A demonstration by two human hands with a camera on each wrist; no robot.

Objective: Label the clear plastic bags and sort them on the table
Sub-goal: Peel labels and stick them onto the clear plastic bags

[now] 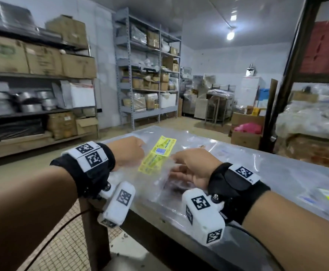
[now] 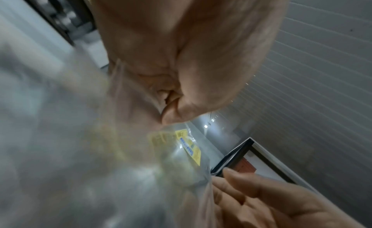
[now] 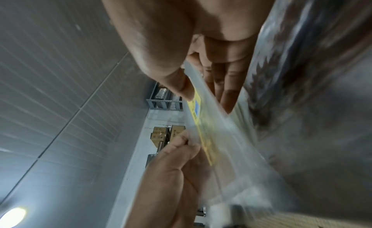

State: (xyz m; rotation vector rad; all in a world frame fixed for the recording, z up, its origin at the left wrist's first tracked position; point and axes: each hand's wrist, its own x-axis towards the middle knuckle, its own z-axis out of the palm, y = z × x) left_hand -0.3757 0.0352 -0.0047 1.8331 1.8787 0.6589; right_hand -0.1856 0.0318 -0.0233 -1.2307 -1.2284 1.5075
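The clear plastic bag (image 1: pixel 160 173) was held up just above the near left corner of the table (image 1: pixel 277 173), between the two hands. The yellow label (image 1: pixel 157 154) on it was a long strip. In the head view its long axis ran from the near left up to the far right, so its far end pointed away from the person and a little to the right. The printed side with a small blue patch faced up toward the head camera.

The left hand (image 1: pixel 127 151) was closed into a tight fist on the left edge of the bag; in the left wrist view the thumb (image 2: pixel 173 115) pressed the film against the curled fingers. The right hand (image 1: pixel 194 165) held the right side of the bag in a narrow pinch. In the right wrist view its thumb (image 3: pixel 181 86) lay on the front of the film beside the label, and its fingers (image 3: pixel 227 96) were almost straight behind the film.

More clear bags (image 1: pixel 228 153) lay flat on the table further to the right, but they were blurred. Metal shelves with cardboard boxes (image 1: pixel 42 59) stood behind.
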